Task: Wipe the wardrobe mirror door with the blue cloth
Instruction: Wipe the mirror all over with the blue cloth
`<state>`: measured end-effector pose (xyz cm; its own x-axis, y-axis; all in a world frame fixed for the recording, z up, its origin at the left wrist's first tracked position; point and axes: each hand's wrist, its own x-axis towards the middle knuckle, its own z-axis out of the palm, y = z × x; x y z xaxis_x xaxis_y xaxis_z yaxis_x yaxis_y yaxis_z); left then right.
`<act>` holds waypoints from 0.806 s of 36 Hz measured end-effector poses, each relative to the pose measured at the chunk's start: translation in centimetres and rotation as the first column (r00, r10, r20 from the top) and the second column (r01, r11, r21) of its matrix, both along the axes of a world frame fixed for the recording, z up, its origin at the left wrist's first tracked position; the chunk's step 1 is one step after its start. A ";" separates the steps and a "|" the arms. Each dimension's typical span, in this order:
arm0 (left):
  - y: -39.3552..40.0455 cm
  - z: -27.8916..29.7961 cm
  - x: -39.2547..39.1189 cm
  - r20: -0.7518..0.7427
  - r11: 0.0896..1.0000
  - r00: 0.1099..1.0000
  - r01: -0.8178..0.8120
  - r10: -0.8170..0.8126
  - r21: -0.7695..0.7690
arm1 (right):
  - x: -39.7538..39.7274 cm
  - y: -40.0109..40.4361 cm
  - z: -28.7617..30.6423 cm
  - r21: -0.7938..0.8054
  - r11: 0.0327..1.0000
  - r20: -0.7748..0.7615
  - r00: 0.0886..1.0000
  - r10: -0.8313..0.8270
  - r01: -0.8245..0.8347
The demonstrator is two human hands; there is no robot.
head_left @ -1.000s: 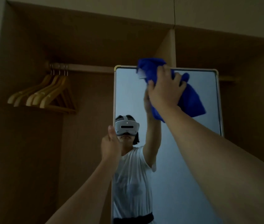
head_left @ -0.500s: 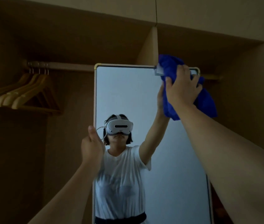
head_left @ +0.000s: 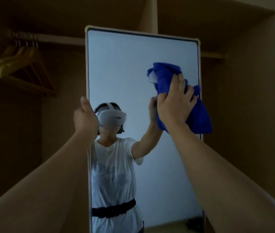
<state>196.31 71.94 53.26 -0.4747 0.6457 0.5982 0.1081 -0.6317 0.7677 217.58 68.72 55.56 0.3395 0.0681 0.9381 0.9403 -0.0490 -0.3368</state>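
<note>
Wiping the wardrobe mirror door (head_left: pixel 133 73), a person bunches the blue cloth (head_left: pixel 168 81) against the glass at about two o'clock.

The right hand (head_left: pixel 175 105) grips the cloth for pressure; the left hand (head_left: pixel 85 117), apparently clasping the frame at nine o'clock, steadies the door.

Bunched blue cloth (head_left: pixel 165 78) against upright mirror door's (head_left: pixel 125 68) right edge.
</note>
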 end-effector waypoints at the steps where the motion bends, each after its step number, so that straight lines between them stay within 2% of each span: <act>1: -0.2 0.0 0.0 0.000 1.000 1.000 -0.003 0.003 -0.005 | -0.7 0.0 -1.0 -0.010 1.000 0.019 1.000 0.007 -0.007; 4: -0.5 0.1 0.2 -0.020 1.000 0.999 -0.026 0.026 -0.005 | -2.4 0.0 -3.7 -0.032 0.999 0.069 0.997 0.038 -0.036; 7: -0.4 0.2 0.2 -0.005 0.999 1.000 -0.031 0.031 -0.011 | -2.9 0.0 -5.9 -0.040 0.999 0.200 0.979 0.040 -0.032; 10: -0.3 0.1 0.2 0.000 1.000 1.000 -0.018 0.018 -0.014 | -1.9 -0.1 -5.9 -0.030 0.999 0.274 0.961 0.042 -0.035; 12: -0.4 0.1 0.1 -0.001 1.000 1.000 -0.004 0.004 -0.015 | -1.0 -0.2 -4.8 -0.037 0.999 0.212 0.976 0.038 -0.031; 15: -0.4 0.0 0.0 -0.001 1.000 1.000 0.017 -0.017 -0.012 | 1.3 -0.3 -2.0 -0.051 0.998 -0.044 0.999 0.032 -0.034; 17: -0.3 -0.1 -0.1 -0.010 1.000 1.000 0.014 -0.014 0.003 | 3.3 -0.7 0.1 -0.034 0.999 -0.159 0.987 0.009 -0.014; 20: 0.3 -0.2 -0.2 -0.020 1.000 1.000 0.000 0.001 0.028 | 6.2 -1.9 3.3 0.161 0.987 -0.222 0.974 0.037 -0.001; 23: 0.9 -0.2 -0.2 -0.019 1.000 1.000 -0.009 0.009 0.012 | 8.2 -2.9 6.5 0.327 0.942 -0.261 0.952 0.162 -0.071; 25: 1.4 -0.1 -0.1 -0.011 1.000 1.000 -0.016 0.016 -0.016 | 9.5 -3.1 8.0 0.257 0.936 -0.311 0.896 0.316 -0.241; 27: 1.6 -0.1 -0.1 -0.008 1.000 1.000 -0.021 0.020 -0.022 | 10.5 -3.0 8.4 0.157 0.848 -0.439 0.734 0.519 -0.506; 29: 1.7 -0.2 0.0 -0.014 0.999 0.999 -0.044 0.044 -0.014 | 11.0 -2.9 7.5 0.140 0.757 -0.545 0.589 0.597 -0.638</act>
<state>196.29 73.61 53.10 -0.4944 0.6332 0.5955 0.1461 -0.6148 0.7750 228.62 65.83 63.06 0.6223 0.5026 0.6000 0.4178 0.4350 -0.7977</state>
